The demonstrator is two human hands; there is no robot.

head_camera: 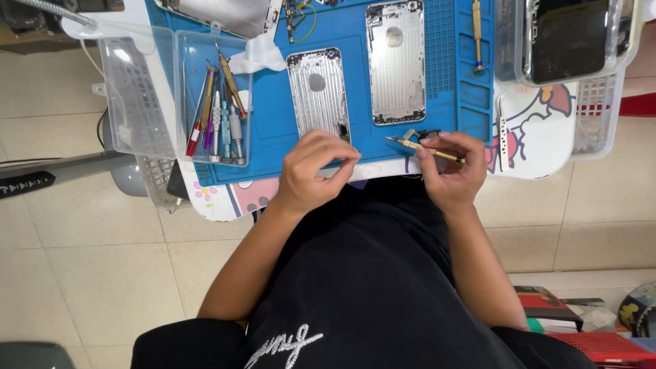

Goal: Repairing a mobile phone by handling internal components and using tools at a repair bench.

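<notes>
My left hand (311, 171) rests at the near edge of the blue work mat (273, 123), fingers curled against the bottom end of a bare silver phone housing (318, 92). My right hand (451, 167) grips a gold screwdriver (424, 147), its tip pointing left toward small metal parts (410, 134) on the mat. A second silver phone housing (396, 61) lies farther back, untouched.
An open clear plastic box (212, 102) at the left holds several screwdrivers. Another gold screwdriver (477, 34) lies on the mat's right strip. A clear tray with a dark phone screen (570, 37) sits at the back right, a white basket (598, 116) beside it. Tiled floor surrounds the small table.
</notes>
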